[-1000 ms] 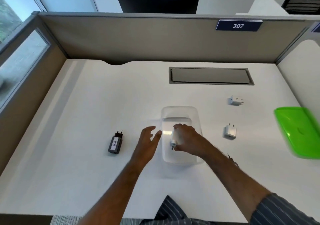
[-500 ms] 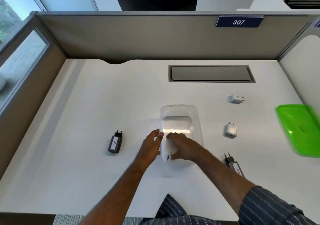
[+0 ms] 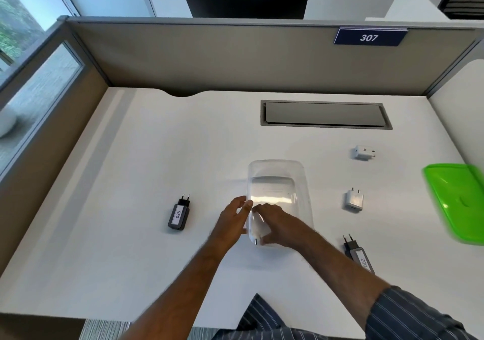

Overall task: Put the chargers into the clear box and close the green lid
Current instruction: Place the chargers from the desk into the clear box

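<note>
The clear box [image 3: 277, 168] stands open in the middle of the white desk. My right hand [image 3: 275, 224] reaches into its near end and holds a white charger [image 3: 258, 228] low inside, prongs towards me. My left hand [image 3: 235, 219] rests against the box's left wall with fingers apart. A black charger labelled 026 [image 3: 179, 215] lies left of the box. Another black charger labelled 002 [image 3: 358, 255] lies right of my right forearm. Two white chargers [image 3: 354, 200] [image 3: 363, 152] lie to the right of the box. The green lid [image 3: 458, 203] rests at the desk's right edge.
A grey cable hatch [image 3: 326, 115] is set into the desk behind the box. Beige partition walls [image 3: 235, 56] close off the back and left. A white side panel [image 3: 461, 98] stands at the right.
My right hand has lowered the white charger from above the box's rim down into its near end. My left hand moved in against the box's left wall.
</note>
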A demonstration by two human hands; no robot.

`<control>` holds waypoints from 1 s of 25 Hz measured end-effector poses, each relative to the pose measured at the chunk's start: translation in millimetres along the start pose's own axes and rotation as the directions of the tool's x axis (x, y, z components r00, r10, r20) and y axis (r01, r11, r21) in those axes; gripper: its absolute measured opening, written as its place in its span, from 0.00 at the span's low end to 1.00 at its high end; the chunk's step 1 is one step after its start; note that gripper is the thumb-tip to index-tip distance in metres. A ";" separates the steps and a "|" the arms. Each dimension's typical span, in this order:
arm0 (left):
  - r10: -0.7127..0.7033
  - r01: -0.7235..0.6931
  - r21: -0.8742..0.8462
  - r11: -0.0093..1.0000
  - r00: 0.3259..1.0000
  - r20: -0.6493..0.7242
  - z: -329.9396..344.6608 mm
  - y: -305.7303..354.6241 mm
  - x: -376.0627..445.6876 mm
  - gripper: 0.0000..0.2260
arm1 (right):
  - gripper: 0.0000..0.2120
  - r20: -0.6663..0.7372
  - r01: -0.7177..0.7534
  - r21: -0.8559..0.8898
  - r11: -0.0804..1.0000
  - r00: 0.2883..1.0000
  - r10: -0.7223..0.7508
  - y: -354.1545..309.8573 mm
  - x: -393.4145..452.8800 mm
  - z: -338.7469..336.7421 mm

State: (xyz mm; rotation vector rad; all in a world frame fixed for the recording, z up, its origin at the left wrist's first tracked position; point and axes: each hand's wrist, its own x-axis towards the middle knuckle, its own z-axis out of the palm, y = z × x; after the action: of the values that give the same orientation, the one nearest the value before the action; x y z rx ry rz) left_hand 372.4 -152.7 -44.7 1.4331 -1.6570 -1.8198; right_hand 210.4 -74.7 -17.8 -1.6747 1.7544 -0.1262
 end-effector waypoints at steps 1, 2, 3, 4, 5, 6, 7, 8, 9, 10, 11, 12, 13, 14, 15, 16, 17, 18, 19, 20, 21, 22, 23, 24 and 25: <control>0.003 -0.003 0.019 1.000 1.000 -0.001 -1.8 -0.1 -0.4 0.19 | 0.38 -0.006 0.002 0.016 1.000 1.000 -0.002 -0.4 -1.3 -0.8; 0.010 -0.009 0.059 0.998 1.000 -0.015 -4.9 -0.3 -1.2 0.21 | 0.38 -0.016 0.002 0.028 1.000 1.000 -0.002 -0.5 -2.4 -2.2; 0.026 -0.021 0.105 0.994 0.999 -0.042 -9.4 -1.2 -2.4 0.22 | 0.37 -0.029 0.001 0.036 0.999 1.000 0.000 -0.6 -2.8 -4.4; 0.055 -0.043 0.142 0.989 0.995 -0.078 -15.2 -2.8 -4.3 0.21 | 0.35 -0.046 0.003 0.040 0.999 0.999 -0.001 -0.4 -2.9 -7.3; 0.098 -0.077 0.168 0.983 0.988 -0.120 -22.4 -4.8 -6.7 0.19 | 0.33 -0.067 0.010 0.036 0.999 0.998 -0.008 -0.6 -2.5 -10.7; 0.152 -0.118 0.199 0.973 0.974 -0.165 -30.8 -6.6 -10.4 0.17 | 0.29 -0.096 0.024 0.025 0.999 0.995 -0.022 -1.4 -2.3 -14.0; 0.222 -0.164 0.253 0.953 0.950 -0.221 -40.8 -10.1 -13.6 0.16 | 0.25 -0.141 0.042 0.004 0.999 0.989 -0.041 -3.2 -2.1 -16.7; 0.307 -0.207 0.333 0.920 0.909 -0.281 -52.6 -15.3 -17.3 0.16 | 0.22 -0.199 0.056 -0.027 0.998 0.978 -0.061 -6.3 -1.5 -18.5; 0.394 -0.233 0.434 0.870 0.858 -0.330 -65.0 -21.5 -20.4 0.16 | 0.20 -0.260 0.058 -0.058 0.997 0.963 -0.071 -9.7 -0.3 -20.3; 0.463 -0.230 0.526 0.819 0.806 -0.369 -77.7 -28.2 -23.5 0.16 | 0.18 -0.314 0.046 -0.075 0.996 0.947 -0.067 -13.3 1.6 -22.0; 0.499 -0.201 0.587 0.784 0.766 -0.406 -90.7 -35.3 -26.4 0.16 | 0.18 -0.359 0.030 -0.072 0.997 0.932 -0.054 -17.1 3.8 -23.8; 0.510 -0.162 0.619 0.769 0.738 -0.442 -103.2 -42.8 -28.7 0.17 | 0.17 -0.398 0.025 -0.057 0.998 0.916 -0.045 -20.9 6.2 -25.5; 0.503 -0.115 0.633 0.766 0.719 -0.479 -114.6 -51.0 -31.6 0.17 | 0.16 -0.432 0.031 -0.043 0.999 0.901 -0.046 -24.8 9.0 -26.9; 0.481 -0.063 0.634 0.770 0.711 -0.514 -124.5 -59.5 -35.0 0.19 | 0.15 -0.458 0.044 -0.034 0.998 0.887 -0.055 -28.1 11.7 -28.0; 0.451 -0.013 0.631 0.775 0.710 -0.540 -132.8 -69.0 -37.7 0.21 | 0.15 -0.473 0.058 -0.030 0.998 0.879 -0.065 -31.7 14.4 -28.7; 0.417 0.039 0.626 0.779 0.715 -0.562 -140.4 -79.0 -40.0 0.22 | 0.15 -0.473 0.069 -0.030 0.997 0.878 -0.075 -36.4 17.4 -28.1; 0.371 0.095 0.618 0.780 0.724 -0.581 -146.8 -88.7 -41.4 0.22 | 0.15 -0.465 0.079 -0.033 0.996 0.881 -0.085 -41.9 20.5 -27.0; 0.311 0.159 0.604 0.781 0.739 -0.597 -151.7 -97.1 -42.6 0.23 | 0.14 -0.453 0.089 -0.040 0.995 0.886 -0.097 -47.8 23.7 -25.3; 0.248 0.219 0.587 0.780 0.752 -0.611 -155.1 -104.3 -43.7 0.24 | 0.14 -0.437 0.099 -0.047 0.994 0.893 -0.110 -54.2 27.1 -23.3; 0.196 0.268 0.575 0.773 0.760 -0.619 -157.1 -110.8 -44.6 0.25 | 0.14 -0.417 0.110 -0.055 0.992 0.901 -0.123 -61.3 30.6 -20.6; 0.166 0.303 0.578 0.757 0.767 -0.619 -158.3 -116.4 -45.6 0.26 | 0.13 -0.393 0.120 -0.067 0.991 0.909 -0.137 -68.9 33.9 -17.5; 0.159 0.324 0.601 0.731 0.775 -0.611 -158.5 -121.3 -46.5 0.27 | 0.13 -0.366 0.130 -0.083 0.988 0.918 -0.151 -76.9 37.3 -13.9; 0.173 0.330 0.635 0.699 0.784 -0.597 -157.5 -125.5 -48.0 0.29 | 0.14 -0.335 0.141 -0.099 0.985 0.927 -0.166 -84.6 40.5 -10.1; 0.199 0.325 0.671 0.666 0.790 -0.580 -156.2 -129.2 -49.7 0.31 | 0.14 -0.302 0.155 -0.114 0.981 0.936 -0.183 -91.8 43.6 -6.1; 0.228 0.315 0.699 0.642 0.792 -0.566 -155.8 -132.7 -51.4 0.32 | 0.14 -0.266 0.172 -0.133 0.976 0.943 -0.202 -99.4 47.5 -1.2</control>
State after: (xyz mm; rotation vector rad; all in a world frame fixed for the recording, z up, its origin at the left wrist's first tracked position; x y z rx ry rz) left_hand 571.9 -165.4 -112.3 2.0945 -2.0747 -0.4073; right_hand 297.0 -134.3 15.0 -1.9817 1.8261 -0.3757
